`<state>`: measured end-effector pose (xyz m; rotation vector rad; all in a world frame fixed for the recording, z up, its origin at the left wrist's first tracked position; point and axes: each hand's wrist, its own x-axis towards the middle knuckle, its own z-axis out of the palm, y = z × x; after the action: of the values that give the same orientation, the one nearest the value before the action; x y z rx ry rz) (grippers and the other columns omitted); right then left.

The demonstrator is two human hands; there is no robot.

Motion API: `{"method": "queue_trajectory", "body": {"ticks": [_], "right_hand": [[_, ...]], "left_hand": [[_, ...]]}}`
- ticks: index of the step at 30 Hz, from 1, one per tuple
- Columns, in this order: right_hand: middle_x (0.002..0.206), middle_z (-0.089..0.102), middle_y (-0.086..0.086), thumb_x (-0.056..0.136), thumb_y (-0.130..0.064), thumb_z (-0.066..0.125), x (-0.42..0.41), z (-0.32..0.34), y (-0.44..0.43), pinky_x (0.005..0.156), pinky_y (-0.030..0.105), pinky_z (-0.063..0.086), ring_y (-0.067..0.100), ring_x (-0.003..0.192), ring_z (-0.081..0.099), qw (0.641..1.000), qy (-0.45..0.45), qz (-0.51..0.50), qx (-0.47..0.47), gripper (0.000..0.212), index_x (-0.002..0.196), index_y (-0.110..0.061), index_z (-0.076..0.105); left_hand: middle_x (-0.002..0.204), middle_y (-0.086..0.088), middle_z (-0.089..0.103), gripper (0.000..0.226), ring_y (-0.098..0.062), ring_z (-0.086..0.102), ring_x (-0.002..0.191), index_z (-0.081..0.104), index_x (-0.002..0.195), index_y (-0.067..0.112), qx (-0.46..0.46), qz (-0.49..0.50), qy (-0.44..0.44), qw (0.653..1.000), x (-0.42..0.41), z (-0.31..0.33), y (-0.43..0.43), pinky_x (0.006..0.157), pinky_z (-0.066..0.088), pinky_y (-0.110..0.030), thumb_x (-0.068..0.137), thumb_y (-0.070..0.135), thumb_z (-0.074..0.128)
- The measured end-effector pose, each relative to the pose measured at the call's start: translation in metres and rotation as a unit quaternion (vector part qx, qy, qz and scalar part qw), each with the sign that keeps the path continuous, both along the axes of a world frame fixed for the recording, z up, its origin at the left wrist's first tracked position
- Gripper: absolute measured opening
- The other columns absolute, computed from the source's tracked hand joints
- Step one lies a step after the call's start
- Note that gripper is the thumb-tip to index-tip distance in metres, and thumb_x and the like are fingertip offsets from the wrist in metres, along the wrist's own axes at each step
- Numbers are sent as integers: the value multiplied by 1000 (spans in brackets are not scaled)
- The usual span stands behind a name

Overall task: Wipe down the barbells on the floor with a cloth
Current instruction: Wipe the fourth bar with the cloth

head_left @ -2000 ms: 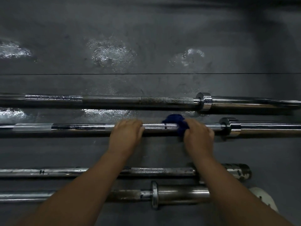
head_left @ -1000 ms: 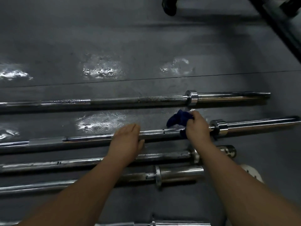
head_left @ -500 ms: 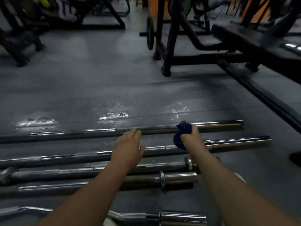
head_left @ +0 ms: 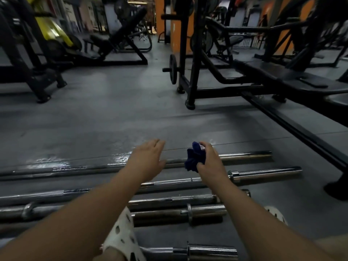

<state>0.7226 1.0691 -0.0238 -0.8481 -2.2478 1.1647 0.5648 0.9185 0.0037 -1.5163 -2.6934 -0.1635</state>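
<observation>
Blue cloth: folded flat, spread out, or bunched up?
Bunched up: the blue cloth is a crumpled wad gripped in the right hand.

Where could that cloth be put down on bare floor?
Bare floor stretches beyond the farthest barbell, up to the black rack. A smaller patch lies right of the bar ends, beside the bench frame. Nearer the person, barbells lie packed side by side.

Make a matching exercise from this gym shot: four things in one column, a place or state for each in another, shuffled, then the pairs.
Things:
1. cloth
2. left hand
3. weight plate
4. white perforated shoe

Places or states:
A. on a peg of the black rack
B. open, fingers straight
C. bunched in the right hand
D. at the bottom edge, beside the nearest barbell

Pairs: 1-C, 2-B, 3-A, 4-D
</observation>
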Motion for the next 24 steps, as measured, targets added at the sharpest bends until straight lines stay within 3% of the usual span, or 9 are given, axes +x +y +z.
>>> {"method": "queue_trajectory", "body": {"ticks": [6, 9, 14, 17, 21, 24], "right_hand": [[131, 49, 1, 82, 6, 55, -38, -19, 13, 101, 42, 49, 18, 115, 52, 1000, -17, 18, -17, 69, 139, -30, 41], [132, 49, -1, 83, 3, 56, -56, -47, 25, 100, 36, 48, 17, 116, 52, 999, -35, 21, -17, 68, 139, -31, 40], [134, 50, -5, 84, -1, 57, -83, -110, 46, 103, 33, 46, 11, 117, 52, 995, -93, 30, -20, 69, 141, -35, 39], [131, 47, -7, 84, 1, 55, -100, -155, 58, 101, 25, 40, 8, 116, 47, 991, -128, 41, -26, 69, 142, -34, 44], [121, 46, -6, 81, 5, 54, -115, -206, 70, 93, 15, 34, 11, 110, 47, 981, -184, 54, -24, 66, 138, -30, 52], [122, 50, -1, 78, 7, 54, -122, -238, 85, 99, 18, 33, 14, 113, 48, 975, -210, 66, -4, 62, 132, -23, 58]], "left_hand": [[157, 0, 30, 65, -26, 42, 135, 26, 153, 22, -120, -105, 61, 985, -49, 19, 16, 104, 42, -40, 97, 45, 50], [159, 3, 27, 67, -22, 40, 137, 23, 155, 24, -128, -150, 12, 980, -73, 0, 33, 109, 40, -41, 98, 47, 50], [160, 4, 27, 68, -20, 40, 139, 28, 155, 23, -117, -176, -81, 974, -110, -91, 27, 113, 34, -32, 97, 47, 52], [156, -2, 38, 67, -25, 48, 135, 39, 150, 18, -100, -148, -135, 975, -129, -159, 27, 110, 39, -35, 91, 45, 56], [158, -4, 37, 71, -25, 45, 138, 39, 150, 19, -101, -129, -203, 965, -140, -219, 35, 111, 38, -36, 86, 46, 53], [150, -8, 48, 69, -28, 56, 128, 47, 144, 15, -106, -143, -220, 959, -143, -244, 39, 104, 46, -39, 81, 44, 50]]}}
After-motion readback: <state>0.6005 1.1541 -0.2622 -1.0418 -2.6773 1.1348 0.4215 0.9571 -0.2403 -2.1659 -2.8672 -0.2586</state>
